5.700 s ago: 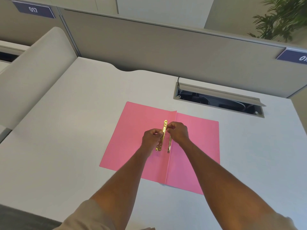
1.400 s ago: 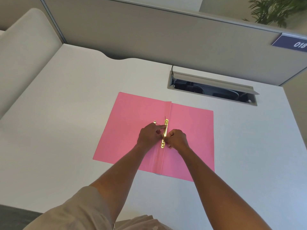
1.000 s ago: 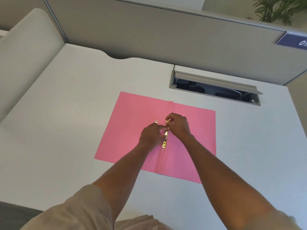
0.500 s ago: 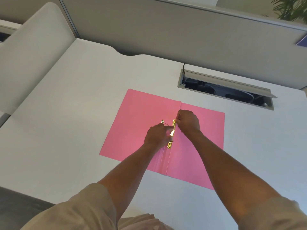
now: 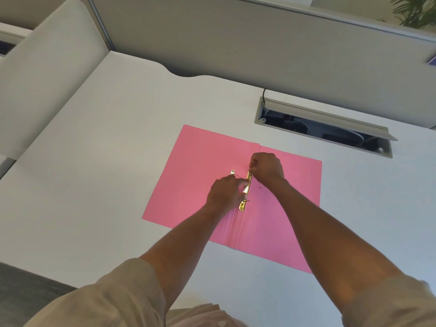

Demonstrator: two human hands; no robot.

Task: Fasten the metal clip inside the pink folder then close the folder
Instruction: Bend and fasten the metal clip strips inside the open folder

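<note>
The pink folder (image 5: 198, 175) lies open and flat on the white desk. A gold metal clip (image 5: 245, 192) runs along its centre fold. My left hand (image 5: 225, 192) presses on the clip's middle with the fingers, covering part of the bar. My right hand (image 5: 266, 167) pinches the clip's far end, where a thin prong sticks up. A small gold piece (image 5: 232, 172) lies on the left flap, just beyond my left hand. A thin prong shows at the clip's near end.
An open cable hatch (image 5: 323, 128) with a raised lid is sunk in the desk behind the folder on the right. Grey partition walls (image 5: 236, 43) close off the back and left. A dark chair edge (image 5: 23, 282) shows at bottom left.
My right hand went from the clip's near end to its far end and stays there. My left hand holds its place on the bar. The camera view shifted slightly.
</note>
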